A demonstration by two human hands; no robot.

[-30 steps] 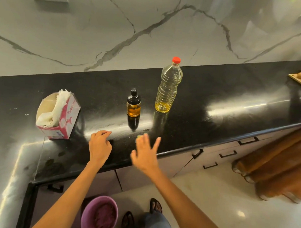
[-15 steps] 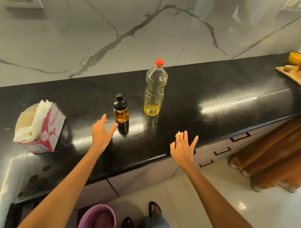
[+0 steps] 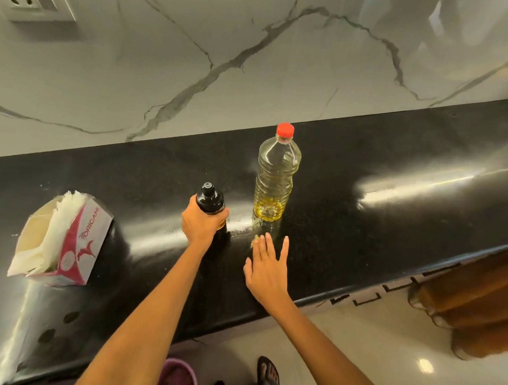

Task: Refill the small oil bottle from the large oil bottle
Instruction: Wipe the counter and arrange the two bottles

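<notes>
The small oil bottle (image 3: 210, 199), dark glass with a black cap, stands upright on the black countertop (image 3: 361, 225). My left hand (image 3: 201, 223) is wrapped around its body, hiding most of the amber oil. Just to its right stands the large clear plastic oil bottle (image 3: 276, 178) with a red cap, upright, with yellow oil only near its bottom. My right hand (image 3: 269, 269) hovers flat with fingers spread, in front of the large bottle and not touching it.
An open pink and white tissue box (image 3: 64, 240) sits at the left on the counter. A marble wall with a socket (image 3: 35, 0) rises behind. Below the counter edge are drawer handles (image 3: 367, 298), a purple bucket (image 3: 177, 375) and brown cloth (image 3: 473, 309) at right.
My left hand reached forward and closed around the small bottle. My right hand moved up over the counter toward the large bottle. The view came closer.
</notes>
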